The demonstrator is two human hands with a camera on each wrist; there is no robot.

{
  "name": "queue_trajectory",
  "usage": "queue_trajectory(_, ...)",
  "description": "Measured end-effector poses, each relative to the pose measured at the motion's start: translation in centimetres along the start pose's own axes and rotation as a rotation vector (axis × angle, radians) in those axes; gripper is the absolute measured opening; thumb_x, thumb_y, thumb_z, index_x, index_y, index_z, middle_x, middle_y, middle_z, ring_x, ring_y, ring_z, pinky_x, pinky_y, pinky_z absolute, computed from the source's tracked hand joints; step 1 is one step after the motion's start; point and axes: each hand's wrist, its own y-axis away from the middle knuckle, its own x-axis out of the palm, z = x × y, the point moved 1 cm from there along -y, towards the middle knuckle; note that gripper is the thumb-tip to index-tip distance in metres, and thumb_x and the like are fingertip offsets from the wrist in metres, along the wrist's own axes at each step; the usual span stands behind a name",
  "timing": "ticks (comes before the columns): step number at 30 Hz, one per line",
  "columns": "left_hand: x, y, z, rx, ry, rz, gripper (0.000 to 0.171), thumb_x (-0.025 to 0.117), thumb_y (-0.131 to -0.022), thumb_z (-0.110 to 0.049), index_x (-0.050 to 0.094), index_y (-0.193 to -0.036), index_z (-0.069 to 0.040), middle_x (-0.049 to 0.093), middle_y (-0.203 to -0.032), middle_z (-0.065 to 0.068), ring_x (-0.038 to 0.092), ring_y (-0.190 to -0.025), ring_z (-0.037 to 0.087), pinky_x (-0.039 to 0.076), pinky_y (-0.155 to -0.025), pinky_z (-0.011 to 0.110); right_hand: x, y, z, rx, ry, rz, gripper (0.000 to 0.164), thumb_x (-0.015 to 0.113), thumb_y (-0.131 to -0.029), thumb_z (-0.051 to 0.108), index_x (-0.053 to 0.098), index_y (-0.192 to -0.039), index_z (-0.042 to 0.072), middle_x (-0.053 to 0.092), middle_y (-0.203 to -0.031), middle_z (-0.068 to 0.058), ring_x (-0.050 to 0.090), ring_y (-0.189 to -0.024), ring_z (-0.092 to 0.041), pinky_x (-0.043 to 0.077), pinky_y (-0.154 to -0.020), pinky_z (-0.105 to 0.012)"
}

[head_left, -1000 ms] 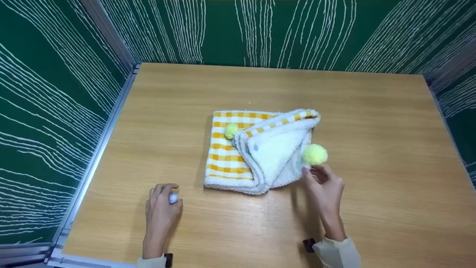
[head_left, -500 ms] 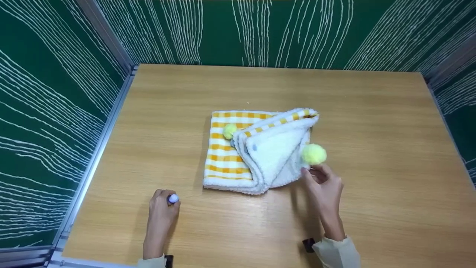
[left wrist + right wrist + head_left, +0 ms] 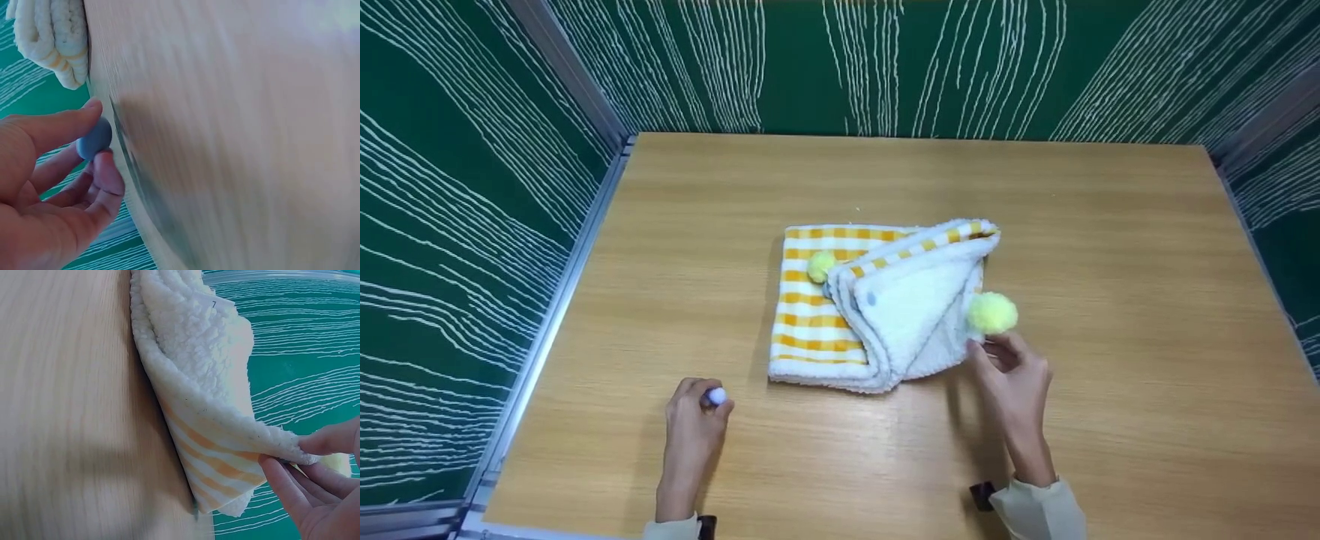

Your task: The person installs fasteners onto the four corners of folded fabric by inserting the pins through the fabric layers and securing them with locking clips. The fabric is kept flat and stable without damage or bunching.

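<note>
A folded blanket [image 3: 821, 319], yellow-and-white checked with white fleece inside, lies mid-table with one side turned back. My right hand [image 3: 1020, 379] pinches its near right edge between thumb and fingers, lifting that edge off the wood in the right wrist view. Just beyond those fingers is a yellow-green pompom [image 3: 992, 313]; a second pompom [image 3: 821, 267] rests on the checked side. Lower left of the blanket, my left hand [image 3: 694, 420] holds a small bluish ball [image 3: 718, 396], seen between thumb and fingertips in the left wrist view [image 3: 94, 139].
The wooden table [image 3: 1110, 225] carries the blanket. Green panels with white lines [image 3: 802, 67] stand around its back and sides, and a metal frame rail [image 3: 562, 300] runs along the left edge. A small tag marked 7 [image 3: 214, 302] shows on the fleece.
The left hand's fingers have closed in around the ball, and the hand has shifted slightly right with it. The right hand keeps its pinch on the blanket's edge.
</note>
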Motion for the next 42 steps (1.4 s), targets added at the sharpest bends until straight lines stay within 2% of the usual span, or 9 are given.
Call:
queue_trajectory(7, 0.1, -0.1, -0.7, 0.068, 0.039, -0.037, 0.026, 0.075, -0.075, 0.002, 0.067, -0.099, 0.006, 0.06, -0.1, 0.012, 0.061, -0.089, 0.025, 0.054, -0.075, 0.034, 0.0, 0.0, 0.1, -0.012, -0.02, -0.01, 0.012, 0.07, -0.079, -0.002, 0.067, -0.089, -0.008, 0.068, -0.084, -0.018, 0.066, -0.072, -0.008, 0.053, -0.068, -0.018)
queue_trajectory(14, 0.0, -0.2, -1.8, 0.114, 0.055, -0.072, 0.025, 0.075, -0.073, 0.006, 0.07, -0.098, 0.007, 0.059, -0.098, 0.013, 0.062, -0.093, 0.028, 0.054, -0.08, 0.034, -0.1, 0.1, 0.1, -0.018, -0.018, -0.014, 0.013, 0.071, -0.078, -0.004, 0.067, -0.09, -0.008, 0.068, -0.085, -0.017, 0.066, -0.072, -0.008, 0.054, -0.068, -0.019)
queue_trajectory(25, 0.4, -0.5, -4.0, 0.298, 0.133, -0.1, 0.029, 0.078, -0.069, 0.008, 0.069, -0.096, 0.005, 0.065, -0.095, 0.012, 0.066, -0.082, 0.026, 0.056, -0.062, 0.029, -0.2, 0.0, 0.0, -0.004, -0.016, -0.012, 0.013, 0.07, -0.079, -0.003, 0.067, -0.091, -0.008, 0.068, -0.085, -0.018, 0.066, -0.073, -0.009, 0.054, -0.07, -0.019)
queue_trajectory(32, 1.1, -0.6, -5.7, 0.357, 0.179, -0.084, 0.029, 0.08, -0.07, 0.003, 0.065, -0.095, 0.001, 0.066, -0.09, 0.008, 0.066, -0.08, 0.022, 0.055, -0.058, 0.027, -0.3, 0.0, 0.0, 0.006, -0.015, -0.017, 0.013, 0.071, -0.079, -0.003, 0.067, -0.09, -0.007, 0.068, -0.085, -0.017, 0.066, -0.072, -0.009, 0.054, -0.069, -0.02)
queue_trajectory(38, 2.3, -0.7, -7.5, 0.431, 0.234, -0.057, 0.03, 0.079, -0.072, 0.001, 0.063, -0.098, 0.001, 0.066, -0.091, 0.01, 0.066, -0.074, 0.021, 0.055, -0.057, 0.026, -0.4, 0.1, 0.1, 0.013, -0.033, -0.022, 0.013, 0.071, -0.079, -0.002, 0.068, -0.09, -0.009, 0.067, -0.086, -0.019, 0.066, -0.072, -0.008, 0.053, -0.069, -0.018)
queue_trajectory(42, 3.2, -0.9, -8.9, 0.462, 0.274, -0.032, 0.031, 0.08, -0.072, -0.002, 0.063, -0.098, 0.0, 0.066, -0.09, 0.007, 0.065, -0.077, 0.018, 0.055, -0.059, 0.025, -0.3, 0.1, 0.2, 0.023, -0.03, -0.018, 0.015, 0.071, -0.079, -0.002, 0.068, -0.092, -0.008, 0.068, -0.087, -0.019, 0.066, -0.073, -0.008, 0.053, -0.07, -0.018)
